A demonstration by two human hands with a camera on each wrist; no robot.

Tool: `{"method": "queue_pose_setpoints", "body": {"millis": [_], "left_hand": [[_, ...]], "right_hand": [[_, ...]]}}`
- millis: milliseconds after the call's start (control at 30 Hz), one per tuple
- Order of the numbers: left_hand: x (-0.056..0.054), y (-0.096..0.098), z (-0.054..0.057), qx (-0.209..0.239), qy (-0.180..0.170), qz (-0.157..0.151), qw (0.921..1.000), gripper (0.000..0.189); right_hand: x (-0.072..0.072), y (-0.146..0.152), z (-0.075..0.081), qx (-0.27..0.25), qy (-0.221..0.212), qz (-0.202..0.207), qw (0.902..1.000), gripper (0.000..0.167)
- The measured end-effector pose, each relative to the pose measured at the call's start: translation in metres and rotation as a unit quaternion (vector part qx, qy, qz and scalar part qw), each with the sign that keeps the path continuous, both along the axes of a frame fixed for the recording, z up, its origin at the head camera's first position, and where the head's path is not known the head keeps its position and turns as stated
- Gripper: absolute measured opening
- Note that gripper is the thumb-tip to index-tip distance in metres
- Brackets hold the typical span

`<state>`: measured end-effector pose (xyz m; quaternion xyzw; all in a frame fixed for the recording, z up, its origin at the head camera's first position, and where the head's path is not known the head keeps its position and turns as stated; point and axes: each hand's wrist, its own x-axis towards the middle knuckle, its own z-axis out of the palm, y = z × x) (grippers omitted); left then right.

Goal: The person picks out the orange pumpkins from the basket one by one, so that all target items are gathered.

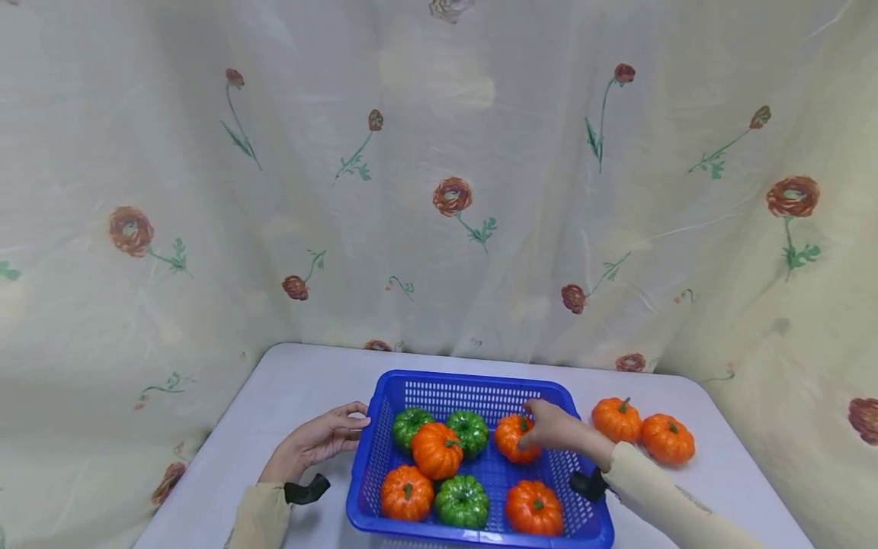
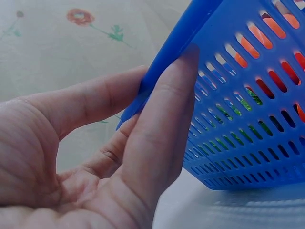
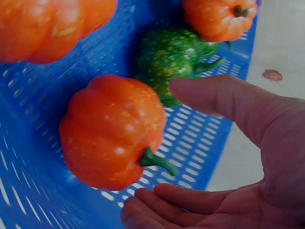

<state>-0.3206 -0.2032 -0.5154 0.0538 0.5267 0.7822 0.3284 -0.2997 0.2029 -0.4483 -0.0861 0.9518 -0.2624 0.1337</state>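
Observation:
A blue plastic basket (image 1: 480, 536) holds several small orange and green pumpkins. My left hand (image 1: 329, 436) pinches the basket's left rim; in the left wrist view the thumb and fingers lie on either side of the rim (image 2: 167, 52). My right hand (image 1: 554, 427) reaches into the basket's right part, over an orange pumpkin (image 3: 112, 131) with a green stem. In the right wrist view its thumb and fingers are spread on two sides of the stem, with gaps between them and the pumpkin. A green pumpkin (image 3: 174, 59) sits just beyond the thumb.
Two orange pumpkins (image 1: 668, 440) lie on the white table (image 1: 302, 374) right of the basket, near the right forearm. One orange pumpkin (image 1: 437, 451) rests on top of others in the basket. A flowered curtain (image 1: 411, 229) hangs behind the table.

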Motion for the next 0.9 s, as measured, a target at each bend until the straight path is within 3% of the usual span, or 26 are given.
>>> {"method": "queue_pose_setpoints", "body": {"millis": [200,433,900], "left_hand": [[-0.001,0.001,0.000,-0.001,-0.002,-0.001,1.0000,0.019],[-0.001,0.000,-0.001,0.004,-0.001,-0.007,1.0000,0.018],[-0.001,0.000,-0.001,0.001,-0.004,-0.001,1.0000,0.019]], "right_hand": [[-0.007,-0.002,-0.011,0.030,-0.007,-0.003,0.9995,0.066],[-0.008,-0.007,-0.014,0.025,0.007,0.005,0.9996,0.042],[-0.007,-0.010,-0.024,0.005,0.024,-0.016,0.9996,0.052]]}}
